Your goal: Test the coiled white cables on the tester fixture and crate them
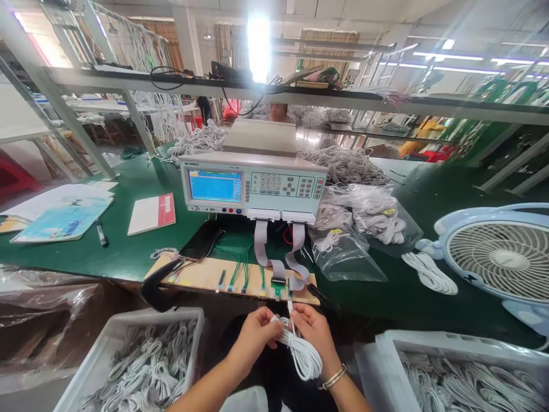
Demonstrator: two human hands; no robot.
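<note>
A coiled white cable [305,359] hangs between my two hands, just in front of the wooden board [195,276]. My left hand [257,336] is closed in a pinch on one end of the cable, close to the coil. With thumb and fingers my right hand [315,333] grips the white plug [290,306] at the cable's other end. That plug points at the board's front edge and appears to meet a small socket there; whether it is fully seated I cannot tell. Beside it sits a small green circuit board [278,289].
Behind the wooden board stands a test instrument [283,191] with a lit blue screen, joined by grey ribbon cables [262,243]. Bins of coiled cables [146,366] [467,377] flank my lap. Bagged cables [343,234], a loose coil [429,273] and a fan [508,257] lie rightward; papers [64,214] leftward.
</note>
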